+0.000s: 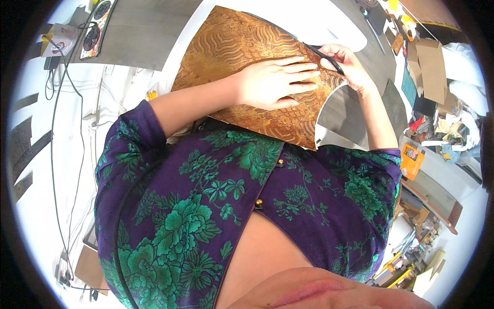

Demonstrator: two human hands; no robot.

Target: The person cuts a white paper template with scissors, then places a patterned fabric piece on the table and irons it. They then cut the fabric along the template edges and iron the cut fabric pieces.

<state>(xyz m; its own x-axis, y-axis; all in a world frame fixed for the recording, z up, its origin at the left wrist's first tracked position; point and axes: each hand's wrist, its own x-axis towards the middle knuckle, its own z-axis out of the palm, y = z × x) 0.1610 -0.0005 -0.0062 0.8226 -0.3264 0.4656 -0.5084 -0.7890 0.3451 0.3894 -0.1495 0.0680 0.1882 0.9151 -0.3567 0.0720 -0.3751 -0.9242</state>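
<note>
A sheet of brown and gold wave-patterned fabric (216, 46) lies before me, its near corner reaching down to my chest. My left hand (275, 85) rests flat on it, fingers stretched out and slightly spread, holding nothing. At the sheet's right edge my right hand (347, 66) is closed around the black handle of what look like scissors (332, 61). A long dark line runs from them along the fabric's far edge; whether it is all blade I cannot tell. The fabric's right side has a curved edge just below my right hand.
White paper (334, 23) lies beyond the fabric on a grey table (149, 31). A two-burner stove (92, 38) stands at the far left, with cables hanging below. To the right are an opened cardboard box (431, 69) and a heap of cloth scraps (458, 129).
</note>
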